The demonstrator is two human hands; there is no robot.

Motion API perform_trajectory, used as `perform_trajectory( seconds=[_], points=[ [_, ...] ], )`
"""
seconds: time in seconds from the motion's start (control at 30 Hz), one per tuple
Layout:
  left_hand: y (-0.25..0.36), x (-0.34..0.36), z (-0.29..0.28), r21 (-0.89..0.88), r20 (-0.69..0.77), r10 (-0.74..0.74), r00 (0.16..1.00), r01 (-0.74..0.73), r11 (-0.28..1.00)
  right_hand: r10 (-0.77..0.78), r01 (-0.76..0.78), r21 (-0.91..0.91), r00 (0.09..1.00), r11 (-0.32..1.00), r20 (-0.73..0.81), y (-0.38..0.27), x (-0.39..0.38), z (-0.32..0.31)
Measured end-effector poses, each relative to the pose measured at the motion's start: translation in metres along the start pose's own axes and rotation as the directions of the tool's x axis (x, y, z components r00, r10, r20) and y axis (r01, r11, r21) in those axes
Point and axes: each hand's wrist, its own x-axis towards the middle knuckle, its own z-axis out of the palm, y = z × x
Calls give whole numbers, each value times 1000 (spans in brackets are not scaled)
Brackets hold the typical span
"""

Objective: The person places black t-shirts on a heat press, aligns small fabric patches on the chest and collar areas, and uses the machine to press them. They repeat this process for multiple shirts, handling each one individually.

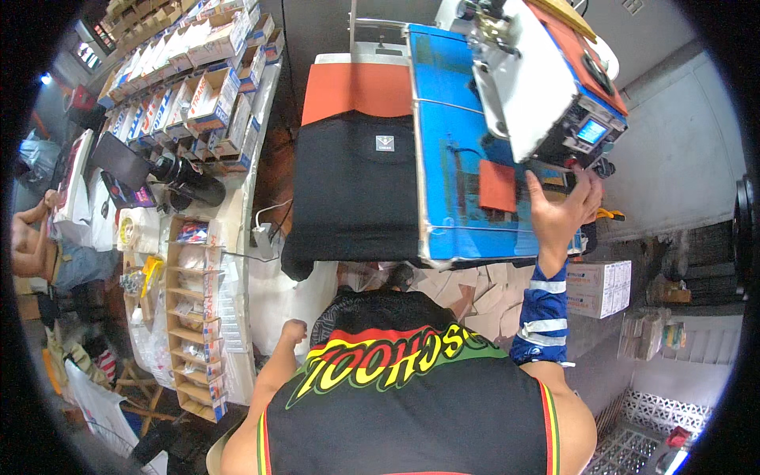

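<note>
A black T-shirt (pixel 348 186) with a small pale square label (pixel 385 143) is spread over the orange pad (pixel 356 87) of a heat press. To its right, the swung-aside press head (pixel 554 87) has a white plate, an orange top and a control box (pixel 590 128) with a lit screen. My right hand (pixel 566 210) reaches up to the front of that head. Its thumb and fingers sit around a dark handle (pixel 556 179), just below a red button; the exact grip is partly hidden. Low beside my body, my left hand (pixel 295 331) is curled closed, away from the shirt.
A blue board (pixel 451 214), wrapped with cord and bearing an orange patch (pixel 497 186), lies right of the shirt. Boxes in rows (pixel 182 103) and a divided cardboard rack (pixel 190 317) fill the left bench. Another person (pixel 36 237) works at far left. A white carton (pixel 606 289) stands right.
</note>
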Motion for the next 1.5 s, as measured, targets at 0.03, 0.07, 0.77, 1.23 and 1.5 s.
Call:
perform_trajectory(
  seconds=[0.03,0.07,0.77,1.23,1.5],
  points=[
    [4,2,-6,-422,109,-311,944,327,845,-13,14,36,1000,999,-14,-10,5,-3],
    [9,6,-12,-297,25,-238,971,235,926,-56,56,209,998,976,-7,-23,12,-1],
    [221,-67,2,168,451,294,843,-404,899,-176,65,616,977,785,121,-86,-19,35],
    [829,-126,121,607,-2,991,131,-787,105,348,-352,4,927,936,139,412,-130,80],
    [888,-45,125,261,-216,837,503,-796,546,541,-594,32,752,804,377,475,-153,89]
  ],
)
